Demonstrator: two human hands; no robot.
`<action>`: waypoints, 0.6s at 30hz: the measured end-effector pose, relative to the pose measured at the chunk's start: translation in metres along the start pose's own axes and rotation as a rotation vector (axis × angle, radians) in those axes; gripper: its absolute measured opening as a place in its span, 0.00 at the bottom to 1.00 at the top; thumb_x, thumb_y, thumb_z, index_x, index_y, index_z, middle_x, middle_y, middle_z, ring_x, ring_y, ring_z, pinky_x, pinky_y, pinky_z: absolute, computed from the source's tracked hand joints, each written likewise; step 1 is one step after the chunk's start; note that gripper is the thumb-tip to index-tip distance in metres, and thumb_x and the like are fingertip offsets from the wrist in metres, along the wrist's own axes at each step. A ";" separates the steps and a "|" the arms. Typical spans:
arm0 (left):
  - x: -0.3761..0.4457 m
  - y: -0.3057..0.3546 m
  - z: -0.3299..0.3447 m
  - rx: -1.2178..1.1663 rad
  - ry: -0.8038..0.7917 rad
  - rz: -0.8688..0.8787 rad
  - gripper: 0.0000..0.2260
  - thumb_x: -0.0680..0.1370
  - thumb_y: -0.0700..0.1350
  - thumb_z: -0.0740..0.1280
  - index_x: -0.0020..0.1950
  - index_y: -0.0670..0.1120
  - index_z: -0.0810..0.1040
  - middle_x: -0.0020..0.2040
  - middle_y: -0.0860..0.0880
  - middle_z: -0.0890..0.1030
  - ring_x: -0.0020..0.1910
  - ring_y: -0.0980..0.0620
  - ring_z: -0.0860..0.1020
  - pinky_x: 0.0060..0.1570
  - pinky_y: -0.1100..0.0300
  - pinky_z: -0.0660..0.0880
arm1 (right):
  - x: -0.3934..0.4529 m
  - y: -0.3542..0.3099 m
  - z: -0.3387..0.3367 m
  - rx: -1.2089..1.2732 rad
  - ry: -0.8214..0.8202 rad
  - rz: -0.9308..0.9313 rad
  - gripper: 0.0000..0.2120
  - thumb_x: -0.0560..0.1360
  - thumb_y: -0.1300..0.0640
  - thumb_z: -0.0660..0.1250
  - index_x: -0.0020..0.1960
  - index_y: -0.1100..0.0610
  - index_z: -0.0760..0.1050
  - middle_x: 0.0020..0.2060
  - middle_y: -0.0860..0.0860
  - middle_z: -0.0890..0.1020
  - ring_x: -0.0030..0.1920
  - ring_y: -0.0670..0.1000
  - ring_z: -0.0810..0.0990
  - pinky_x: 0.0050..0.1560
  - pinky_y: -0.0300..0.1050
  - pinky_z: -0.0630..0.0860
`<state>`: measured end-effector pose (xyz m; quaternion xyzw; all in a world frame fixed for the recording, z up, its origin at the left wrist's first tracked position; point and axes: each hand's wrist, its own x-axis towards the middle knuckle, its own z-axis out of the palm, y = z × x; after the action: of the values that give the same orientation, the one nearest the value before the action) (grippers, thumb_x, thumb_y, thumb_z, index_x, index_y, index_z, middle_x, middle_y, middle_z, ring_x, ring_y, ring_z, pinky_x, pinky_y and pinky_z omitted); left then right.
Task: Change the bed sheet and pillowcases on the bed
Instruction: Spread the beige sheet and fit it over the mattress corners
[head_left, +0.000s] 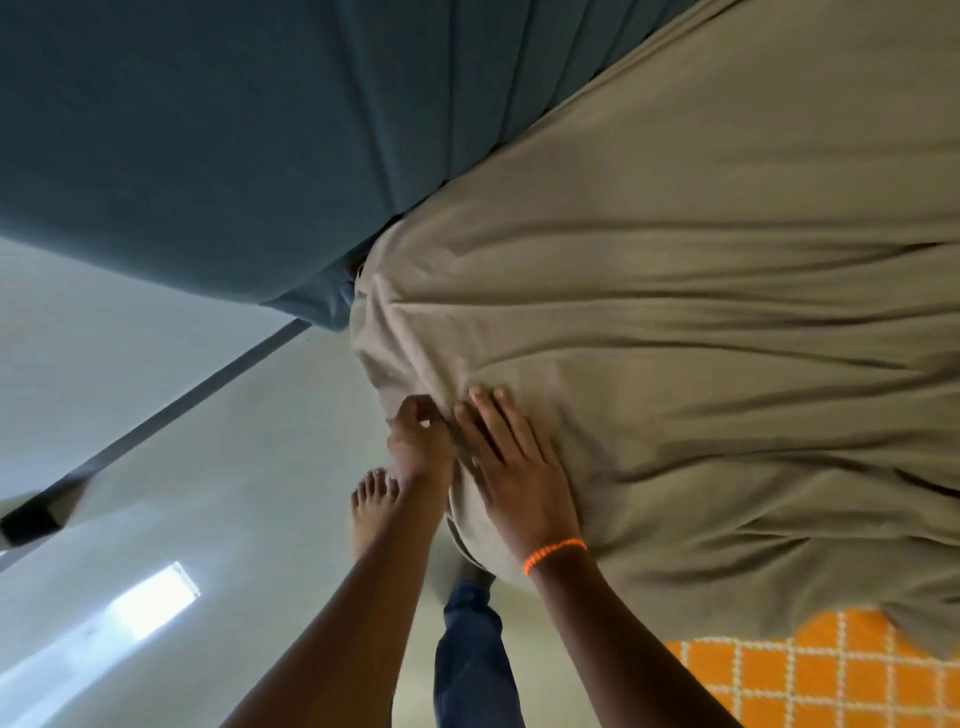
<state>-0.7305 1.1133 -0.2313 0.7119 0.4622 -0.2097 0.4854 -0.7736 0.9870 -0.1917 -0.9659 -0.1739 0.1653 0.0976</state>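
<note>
Both forearms are reaching in: right hand (511, 467) is pressing flat, fingers straight, on the tan sheet (675, 291) covering the bed corner; left hand (418, 441) is pinching its edge.

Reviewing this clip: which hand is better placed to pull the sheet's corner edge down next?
Left hand, probably: it already pinches the beige sheet at the corner's edge, while the right hand lies flat on top, pressing the fabric.

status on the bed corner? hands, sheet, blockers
Left hand pinches the wrinkled beige bed sheet at the mattress corner. Right hand flat, pressing the sheet beside it. Blue padded headboard close against the corner.
</note>
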 end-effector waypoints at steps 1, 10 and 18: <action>0.001 -0.004 0.002 -0.161 -0.013 -0.033 0.11 0.77 0.48 0.61 0.54 0.54 0.81 0.49 0.46 0.86 0.51 0.39 0.84 0.54 0.45 0.82 | -0.015 0.003 0.001 -0.064 -0.007 0.006 0.30 0.81 0.44 0.54 0.82 0.50 0.59 0.81 0.51 0.60 0.81 0.54 0.58 0.74 0.57 0.63; -0.005 0.000 0.000 -0.415 -0.209 -0.111 0.13 0.86 0.47 0.57 0.66 0.61 0.75 0.59 0.53 0.81 0.58 0.51 0.81 0.56 0.44 0.83 | -0.105 0.018 0.036 -0.204 0.049 0.078 0.16 0.69 0.58 0.78 0.54 0.55 0.78 0.45 0.54 0.81 0.39 0.56 0.82 0.32 0.49 0.79; -0.046 -0.037 0.005 0.248 0.001 0.272 0.13 0.81 0.40 0.63 0.66 0.47 0.73 0.62 0.47 0.78 0.58 0.43 0.78 0.53 0.50 0.76 | -0.097 0.030 0.022 0.206 0.459 0.476 0.10 0.82 0.56 0.63 0.57 0.57 0.81 0.49 0.57 0.80 0.48 0.60 0.78 0.47 0.54 0.76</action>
<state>-0.7836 1.0920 -0.2174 0.8222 0.3325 -0.1973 0.4177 -0.8576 0.9268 -0.1915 -0.9764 0.1002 -0.0216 0.1899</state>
